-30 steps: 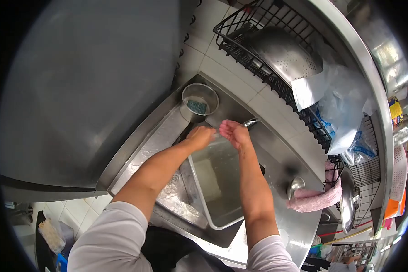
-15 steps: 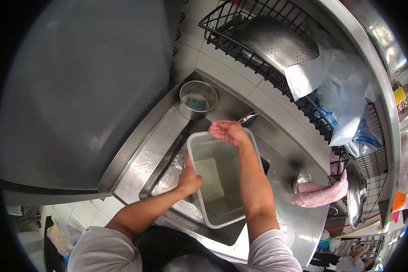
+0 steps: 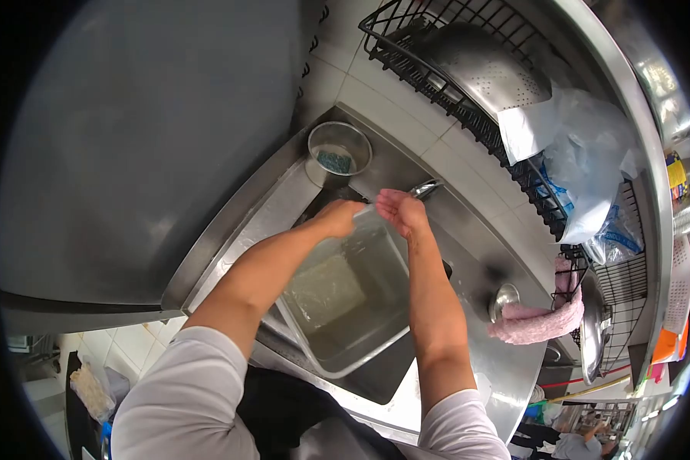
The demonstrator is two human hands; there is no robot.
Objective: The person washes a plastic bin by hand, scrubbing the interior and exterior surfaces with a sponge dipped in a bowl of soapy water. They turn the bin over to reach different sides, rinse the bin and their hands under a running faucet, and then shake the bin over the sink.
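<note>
A pale grey rectangular plastic tub [image 3: 360, 368] sits tilted over the steel sink [image 3: 257, 307], its inside wet, with a lighter patch on the bottom. My left hand [image 3: 340, 218] is closed on the tub's far rim near the corner. Just to the right, my right hand [image 3: 403, 211] is held palm up, its fingers stretched out and a little cupped at the same corner. The chrome faucet [image 3: 426, 188] lies right behind my right hand.
A steel pot [image 3: 340, 138] with a dark green scrubbing pad [image 3: 334, 161] stands at the sink's back corner. A black wire rack [image 3: 445, 96] holds a colander [image 3: 487, 73] and plastic bags. A pink towel [image 3: 540, 322] hangs at the right, beside a small metal bowl [image 3: 504, 301].
My left hand has moved from the tub's left side up to its far corner. The tub has turned and shifted left; my right hand has moved slightly right and up.
</note>
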